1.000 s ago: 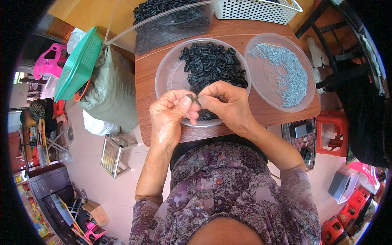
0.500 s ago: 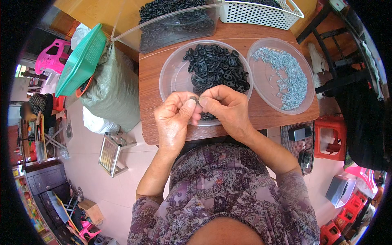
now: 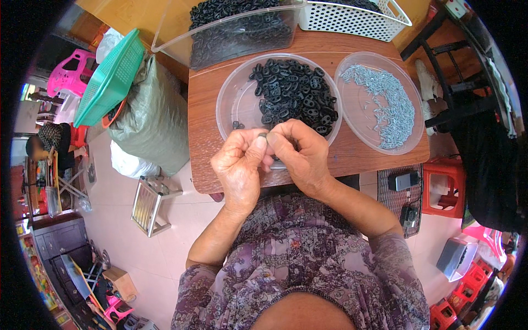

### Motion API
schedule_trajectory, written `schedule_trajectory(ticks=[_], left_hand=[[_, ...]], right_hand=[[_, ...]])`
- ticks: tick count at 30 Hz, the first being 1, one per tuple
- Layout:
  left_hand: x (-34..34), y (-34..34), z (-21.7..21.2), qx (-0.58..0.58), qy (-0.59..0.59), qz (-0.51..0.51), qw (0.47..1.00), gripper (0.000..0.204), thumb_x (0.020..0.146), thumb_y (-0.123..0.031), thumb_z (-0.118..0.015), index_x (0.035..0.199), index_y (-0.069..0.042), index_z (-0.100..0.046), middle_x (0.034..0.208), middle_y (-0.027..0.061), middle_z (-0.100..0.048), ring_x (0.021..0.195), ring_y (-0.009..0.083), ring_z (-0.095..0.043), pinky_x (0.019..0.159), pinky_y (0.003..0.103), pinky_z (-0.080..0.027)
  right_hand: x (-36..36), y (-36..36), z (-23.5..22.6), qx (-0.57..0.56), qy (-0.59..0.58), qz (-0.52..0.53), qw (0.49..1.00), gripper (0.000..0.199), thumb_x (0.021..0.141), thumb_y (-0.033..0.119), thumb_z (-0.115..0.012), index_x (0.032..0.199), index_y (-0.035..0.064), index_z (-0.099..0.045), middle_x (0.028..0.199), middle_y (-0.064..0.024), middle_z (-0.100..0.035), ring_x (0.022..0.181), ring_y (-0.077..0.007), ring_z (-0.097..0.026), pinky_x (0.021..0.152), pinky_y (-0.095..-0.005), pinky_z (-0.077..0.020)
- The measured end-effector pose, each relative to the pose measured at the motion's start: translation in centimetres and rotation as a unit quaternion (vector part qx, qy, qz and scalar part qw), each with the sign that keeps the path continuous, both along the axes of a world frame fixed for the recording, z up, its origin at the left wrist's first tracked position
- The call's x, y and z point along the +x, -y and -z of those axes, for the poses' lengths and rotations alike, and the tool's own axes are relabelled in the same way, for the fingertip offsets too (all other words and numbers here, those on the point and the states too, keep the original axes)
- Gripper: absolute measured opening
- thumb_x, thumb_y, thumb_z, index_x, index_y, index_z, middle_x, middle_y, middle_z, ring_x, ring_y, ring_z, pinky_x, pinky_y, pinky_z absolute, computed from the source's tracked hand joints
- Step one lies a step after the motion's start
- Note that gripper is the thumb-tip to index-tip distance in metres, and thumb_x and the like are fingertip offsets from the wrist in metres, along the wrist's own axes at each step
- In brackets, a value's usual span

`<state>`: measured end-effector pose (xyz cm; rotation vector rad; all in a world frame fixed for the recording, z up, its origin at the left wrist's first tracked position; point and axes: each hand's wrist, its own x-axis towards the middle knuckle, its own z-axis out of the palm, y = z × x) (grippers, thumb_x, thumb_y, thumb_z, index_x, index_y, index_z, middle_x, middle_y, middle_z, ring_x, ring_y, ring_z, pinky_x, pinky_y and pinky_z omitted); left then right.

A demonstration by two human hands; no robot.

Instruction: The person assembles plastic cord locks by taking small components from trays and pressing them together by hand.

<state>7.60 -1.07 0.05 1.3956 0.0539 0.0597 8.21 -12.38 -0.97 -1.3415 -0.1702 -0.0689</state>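
My left hand (image 3: 239, 168) and my right hand (image 3: 303, 157) meet fingertip to fingertip over the near rim of a round clear tub (image 3: 224, 104). Between the left thumb and forefinger is pinched a small dark piece (image 3: 263, 135), mostly hidden. The right thumb and forefinger press together against it; whether they hold something else, such as a pin, cannot be seen. Black plastic pieces with two holes (image 3: 294, 93) are heaped in the tub. To its right, a shallow round clear dish (image 3: 357, 118) carries many small silvery screws or pins (image 3: 393, 110).
Behind the tub stand a clear bin (image 3: 242, 52) of black pieces and a white perforated basket (image 3: 352, 21). A stuffed grey-green sack (image 3: 151, 118) with a green basket (image 3: 110, 82) flanks the wooden table (image 3: 203, 137) on the left. A red stool (image 3: 444, 187) is at right.
Both hands stay together, with the right hand shifted slightly left and its fingers turned a little. Small black pieces now show at the tub's left side, beside the left hand.
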Motion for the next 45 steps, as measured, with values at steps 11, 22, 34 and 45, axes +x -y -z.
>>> schedule_trajectory(ticks=[11, 22, 34, 45], left_hand=[[-0.6, -0.6, 1.3, -0.033, -0.009, 0.016, 0.999, 0.010, 0.085, -0.004, -0.052, 0.091, 0.004, -0.056, 0.067, 0.0044, -0.057, 0.052, 0.0059, -0.048, 0.047, 0.018, -0.040], [0.3, -3.2, 1.4, -0.046, -0.007, -0.033, 0.998, 0.015, 0.086, -0.005, -0.051, 0.096, 0.005, -0.054, 0.070, 0.0121, -0.060, 0.053, 0.0116, -0.053, 0.048, 0.021, -0.043], [0.1, -3.0, 1.4, -0.048, -0.022, -0.021, 0.998, 0.014, 0.086, -0.004, -0.051, 0.096, 0.005, -0.055, 0.070, 0.0113, -0.060, 0.052, 0.0108, -0.053, 0.047, 0.020, -0.043], [1.0, -2.8, 1.0, -0.064, -0.012, -0.016, 0.998, 0.015, 0.085, -0.004, -0.051, 0.096, 0.006, -0.054, 0.070, 0.0115, -0.061, 0.052, 0.0114, -0.054, 0.047, 0.020, -0.042]], right_hand=[[0.6, 1.0, 1.4, -0.175, 0.110, 0.009, 0.978, 0.007, 0.079, 0.007, -0.058, 0.076, 0.0003, -0.055, 0.068, -0.0069, -0.054, 0.062, -0.0145, -0.052, 0.056, -0.0273, -0.0418], [7.3, 3.6, 2.0, -0.476, 0.265, -0.006, 0.838, 0.011, 0.069, 0.006, -0.063, 0.078, 0.0020, -0.060, 0.076, -0.0106, -0.057, 0.072, -0.0262, -0.054, 0.065, -0.0331, -0.0441], [8.6, 0.0, 2.6, -0.628, 0.372, -0.103, 0.676, 0.005, 0.062, 0.007, -0.061, 0.064, 0.0028, -0.058, 0.067, -0.0121, -0.055, 0.069, -0.0272, -0.053, 0.060, -0.0357, -0.0441], [7.9, 2.3, -0.4, -0.157, -0.054, -0.165, 0.972, 0.019, 0.076, 0.006, -0.057, 0.093, 0.0056, -0.065, 0.067, -0.0033, -0.061, 0.056, -0.0042, -0.049, 0.050, -0.0188, -0.0387]])
